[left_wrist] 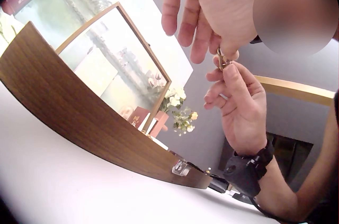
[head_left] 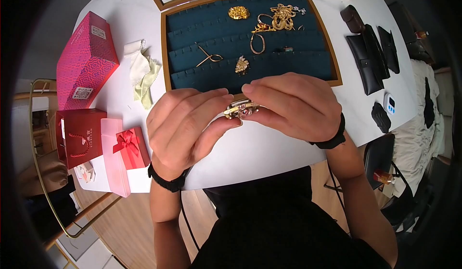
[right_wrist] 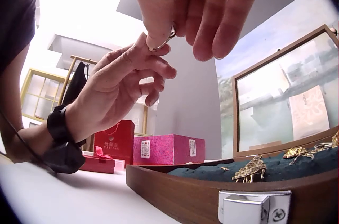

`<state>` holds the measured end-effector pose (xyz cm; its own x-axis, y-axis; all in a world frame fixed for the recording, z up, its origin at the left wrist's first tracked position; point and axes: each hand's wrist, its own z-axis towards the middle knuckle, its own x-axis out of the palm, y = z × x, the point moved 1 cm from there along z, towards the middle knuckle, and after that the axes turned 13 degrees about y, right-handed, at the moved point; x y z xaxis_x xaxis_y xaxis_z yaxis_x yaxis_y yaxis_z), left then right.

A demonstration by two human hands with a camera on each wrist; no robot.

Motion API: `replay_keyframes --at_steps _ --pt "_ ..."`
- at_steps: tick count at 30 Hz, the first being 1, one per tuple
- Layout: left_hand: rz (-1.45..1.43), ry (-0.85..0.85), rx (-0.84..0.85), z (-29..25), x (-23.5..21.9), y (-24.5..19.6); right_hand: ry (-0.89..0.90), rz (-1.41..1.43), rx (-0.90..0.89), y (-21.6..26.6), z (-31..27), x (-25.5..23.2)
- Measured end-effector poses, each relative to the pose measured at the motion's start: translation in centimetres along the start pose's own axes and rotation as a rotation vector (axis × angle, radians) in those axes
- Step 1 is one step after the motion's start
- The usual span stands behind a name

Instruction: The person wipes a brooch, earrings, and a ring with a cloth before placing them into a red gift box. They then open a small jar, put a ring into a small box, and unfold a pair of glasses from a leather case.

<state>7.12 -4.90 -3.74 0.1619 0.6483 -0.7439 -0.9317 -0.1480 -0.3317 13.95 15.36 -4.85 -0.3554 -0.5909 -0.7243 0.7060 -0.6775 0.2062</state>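
Observation:
A gold ornament with pinkish stones (head_left: 243, 109) is pinched between both hands, above the near edge of a wooden jewelry case (head_left: 168, 52). My left hand (head_left: 180, 124) grips its left side with thumb and fingertips; my right hand (head_left: 296, 108) pinches its right side. In the left wrist view the small metal piece (left_wrist: 222, 61) sits between the fingertips of the two hands. The right wrist view shows its curved edge (right_wrist: 170, 37) at the thumbs. On the case's teal lining lie a gold cluster piece (head_left: 241, 65), a bangle (head_left: 257, 43) and a gold oval piece (head_left: 238, 12).
At the left stand a pink patterned box (head_left: 89, 59), a red bag (head_left: 79, 136) and a red box with a ribbon (head_left: 134, 148), beside a pale cloth (head_left: 143, 76). Black pouches (head_left: 364, 62) and a small white device (head_left: 390, 104) lie to the right. The case's lid stands raised.

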Motion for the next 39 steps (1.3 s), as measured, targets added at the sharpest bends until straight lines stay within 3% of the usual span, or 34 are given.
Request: replay_keyframes --at_steps 39 --pt "-0.122 0.074 0.009 -0.5 0.6 0.8 0.111 0.086 0.048 0.6 -0.2 0.4"
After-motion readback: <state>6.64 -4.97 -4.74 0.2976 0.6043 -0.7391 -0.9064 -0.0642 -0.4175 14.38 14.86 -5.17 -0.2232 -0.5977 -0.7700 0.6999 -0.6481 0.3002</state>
